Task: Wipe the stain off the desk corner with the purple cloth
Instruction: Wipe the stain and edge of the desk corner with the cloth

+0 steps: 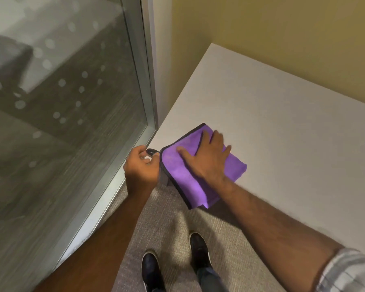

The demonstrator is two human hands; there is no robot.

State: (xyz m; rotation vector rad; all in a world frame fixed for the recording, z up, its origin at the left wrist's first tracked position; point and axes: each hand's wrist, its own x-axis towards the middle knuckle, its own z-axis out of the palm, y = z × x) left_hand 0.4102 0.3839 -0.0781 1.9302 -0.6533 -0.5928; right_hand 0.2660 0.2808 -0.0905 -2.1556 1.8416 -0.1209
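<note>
two hands work at the near left corner of a pale worktop (pixel 282 114), seen from above by a head-worn camera. the worktop fills the right side of the view, running back to a yellow-green wall (pixel 272 28). to the left stands a tall glass panel (pixel 61 102) in a grey metal frame, dotted with pale frosted circles. below, between glass and worktop, is grey carpet (pixel 173 232), where two dark shoes (pixel 152 268) point forward.

the purple cloth (pixel 181 175), folded and edged in dark binding, lies over the worktop's corner, with its near end hanging past the edge above the carpet. the right hand (pixel 209 159) lies flat on top of the cloth, palm down, fingers spread and pressing it to the surface; it grips nothing. its forearm reaches in from the lower right, ending in a pale plaid sleeve (pixel 350 270).

the left hand (pixel 141 165) sits just beside the cloth's left corner, off the worktop's edge, its fingers curled in toward a small dark loop (pixel 153 152) that sticks out from that corner. the fingertips are at the loop, but whether they pinch it is unclear. no stain can be made out; motion blur softens the scene.
</note>
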